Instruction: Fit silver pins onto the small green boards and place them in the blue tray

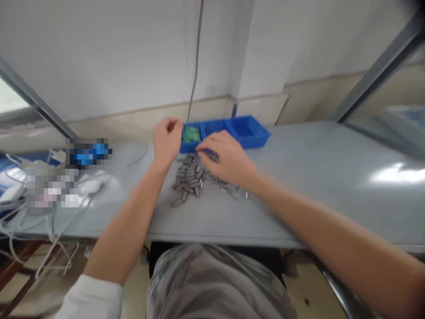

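My left hand (pixel 168 138) is raised at the left end of a blue divided tray (pixel 265 137), its fingers curled together; what they hold, if anything, is hidden. Over the front of the tray is my right hand (pixel 224 155), thumb and fingers apart, above the small metal pieces. A green item (pixel 191 134) lies in the tray's left compartment. Several short grey metal cylinders (pixel 190 173) are heaped on the table in front of the tray, and thinner shiny pieces (pixel 229 185) are scattered to their right, partly under my right hand.
On the left of the grey table (pixel 318 177) are white cables (pixel 51 230), a white plug-like object (pixel 92 185) and a blurred blue-and-black object (pixel 91 154). A wall stands behind the tray. Metal frame posts rise at both sides.
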A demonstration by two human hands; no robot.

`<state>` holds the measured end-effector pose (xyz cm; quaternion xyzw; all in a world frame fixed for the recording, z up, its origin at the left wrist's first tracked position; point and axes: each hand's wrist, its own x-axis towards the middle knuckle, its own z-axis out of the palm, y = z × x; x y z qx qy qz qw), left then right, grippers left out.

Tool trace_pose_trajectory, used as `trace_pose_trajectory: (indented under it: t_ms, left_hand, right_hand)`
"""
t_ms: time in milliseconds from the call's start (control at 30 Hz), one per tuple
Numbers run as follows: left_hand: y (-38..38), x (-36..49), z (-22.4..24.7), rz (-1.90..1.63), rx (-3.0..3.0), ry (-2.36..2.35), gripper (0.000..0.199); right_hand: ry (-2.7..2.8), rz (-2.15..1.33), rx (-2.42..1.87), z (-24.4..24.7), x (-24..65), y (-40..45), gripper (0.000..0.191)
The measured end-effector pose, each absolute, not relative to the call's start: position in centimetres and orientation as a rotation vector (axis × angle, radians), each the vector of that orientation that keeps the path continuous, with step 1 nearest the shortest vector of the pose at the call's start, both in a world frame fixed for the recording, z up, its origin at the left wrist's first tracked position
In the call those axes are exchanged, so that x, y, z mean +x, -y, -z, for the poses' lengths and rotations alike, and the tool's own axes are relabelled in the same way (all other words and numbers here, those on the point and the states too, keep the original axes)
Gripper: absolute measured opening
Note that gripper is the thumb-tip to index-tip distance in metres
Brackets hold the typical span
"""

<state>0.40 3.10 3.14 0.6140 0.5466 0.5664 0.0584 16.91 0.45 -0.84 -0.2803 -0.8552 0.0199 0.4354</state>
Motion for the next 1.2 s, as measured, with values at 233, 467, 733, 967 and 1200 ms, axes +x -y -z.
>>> trace_pose_trajectory:
  t_ms: [233, 467, 733, 967, 1200]
  left_hand:
    - [-3.4, 1.9, -3.1, -1.715, 1.789, -1.499, 0.021]
    - [-3.9, -1.6, 0.5, -1.428, 2.096, -1.663, 0.016]
    - [-1.7, -0.2, 0.1, -1.150, 2.319, -1.576, 0.018]
    - [-1.8, 0.8, 1.2, -1.052, 2.333, -1.442, 0.020]
    - [-1.9, 0.6, 1.1, -1.030, 2.333, -1.449, 0.021]
  right_hand:
    - [2.236, -0.116, -0.838, 0.9, 16.6, -0.4, 0.023]
    - [2.382, -0.224, -1.027, 2.3, 19.1, -2.2, 0.012]
    - [2.512, -0.162, -1.050, 1.6, 17.6, -0.7, 0.010]
    - [2.531, -0.118, -1.221, 2.2, 17.3, -1.2, 0.004]
    - [2.562, -0.097, -1.195, 1.9, 17.0, -1.7, 0.006]
